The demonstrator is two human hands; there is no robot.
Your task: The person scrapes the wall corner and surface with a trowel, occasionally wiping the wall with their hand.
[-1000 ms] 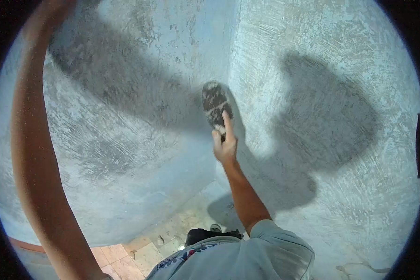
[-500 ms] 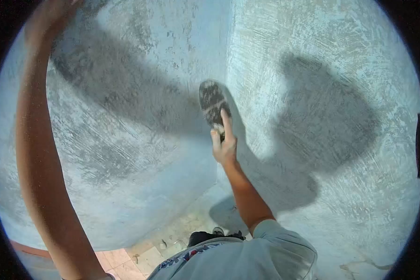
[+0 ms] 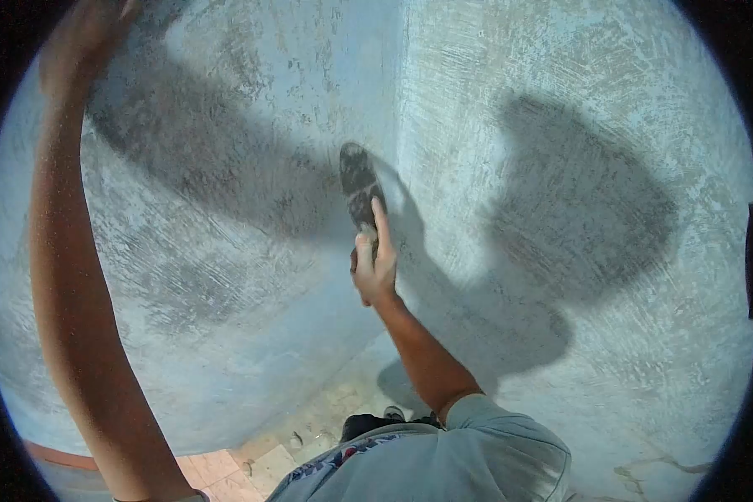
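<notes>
One head view, forward and down past a pale shirt toward a nearby wall corner

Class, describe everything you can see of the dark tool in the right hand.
The tool is long, with a rounded far end, dark grey with pale, dusty-looking smears and a pale line across it. Its material is unclear. It points up the view, tipped slightly left, before the wall just left of the corner. The right hand grips its near end, one finger along it. Wall contact can't be judged.
</notes>
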